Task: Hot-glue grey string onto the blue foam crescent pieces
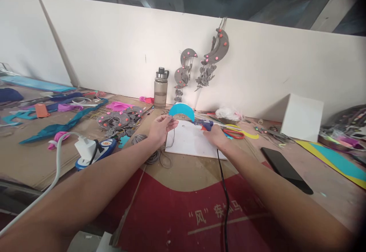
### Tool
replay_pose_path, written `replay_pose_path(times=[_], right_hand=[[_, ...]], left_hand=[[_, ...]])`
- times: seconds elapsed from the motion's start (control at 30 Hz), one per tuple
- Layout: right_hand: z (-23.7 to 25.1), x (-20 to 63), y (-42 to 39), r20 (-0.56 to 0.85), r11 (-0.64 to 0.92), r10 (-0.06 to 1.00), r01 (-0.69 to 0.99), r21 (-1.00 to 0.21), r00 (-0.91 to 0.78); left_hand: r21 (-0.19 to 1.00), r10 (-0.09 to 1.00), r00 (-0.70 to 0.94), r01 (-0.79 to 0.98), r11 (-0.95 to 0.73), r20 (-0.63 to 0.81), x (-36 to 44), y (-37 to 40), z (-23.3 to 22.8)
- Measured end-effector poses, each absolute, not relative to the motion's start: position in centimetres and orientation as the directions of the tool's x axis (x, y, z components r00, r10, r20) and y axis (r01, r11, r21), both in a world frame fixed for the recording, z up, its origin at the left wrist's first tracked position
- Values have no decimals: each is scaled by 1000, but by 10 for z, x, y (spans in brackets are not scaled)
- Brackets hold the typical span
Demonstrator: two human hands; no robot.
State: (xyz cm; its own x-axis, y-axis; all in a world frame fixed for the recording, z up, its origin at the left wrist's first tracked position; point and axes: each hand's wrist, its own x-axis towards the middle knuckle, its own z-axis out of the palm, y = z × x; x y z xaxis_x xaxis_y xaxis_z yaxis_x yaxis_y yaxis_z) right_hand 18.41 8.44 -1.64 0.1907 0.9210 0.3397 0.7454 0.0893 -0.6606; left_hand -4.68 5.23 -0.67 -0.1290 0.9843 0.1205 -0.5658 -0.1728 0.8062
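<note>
Blue crescent (182, 109) pinched in the left hand (160, 130); the right hand (216, 135) grips a glue gun (207, 124) beside it.

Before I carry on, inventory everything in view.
crescent: 1, blue, centre
glue gun: 1, blue, centre
board: 1, white, centre
yarn: uncounted, grey, centre
scissors: 1, red, centre
bottle: 1, grey, rear
hangings: at least 2, grey, rear
panels: several, white, rear
scraps: uncounted, mixed, left and right
plug: 1, white, left
phone: 1, black, right
cords: at least 2, black/white, front/left
left hand: 1, bare, at crescent
right hand: 1, bare, on glue gun
</note>
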Motion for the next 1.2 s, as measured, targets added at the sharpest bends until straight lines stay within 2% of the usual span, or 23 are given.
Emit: replay_pose_path(times=[0.1,0.17,0.27,0.33,0.43,0.5,0.63,0.83,1.2], right_hand=[[-8,180,75,376,96,881,669,-737,288],[2,173,63,465,227,822,560,-797,328],[16,154,41,512,362,828,477,-801,231],[18,140,29,499,429,863,413,-804,76],[9,125,19,500,511,858,277,-814,-117],[-2,122,18,509,534,846,240,-811,-161],[-15,126,21,516,542,839,336,-770,-172],[-10,127,19,525,538,830,517,-666,-188],[-12,126,18,476,497,854,593,-633,-208]], left_hand=[[810,989,-119,-569,-140,88,-45,53,-13],[817,991,-111,-564,-119,67,-44,54,-15],[829,993,-109,-550,-101,49,-44,55,-18],[835,992,-114,-541,-104,50,-43,56,-19],[838,992,-113,-535,-106,53,-44,57,-20],[838,993,-110,-536,-102,50,-44,58,-22],[840,994,-104,-535,-92,42,-43,58,-22],[849,993,-118,-523,-75,15,-42,56,-18],[857,993,-114,-506,-92,40,-41,55,-19]])
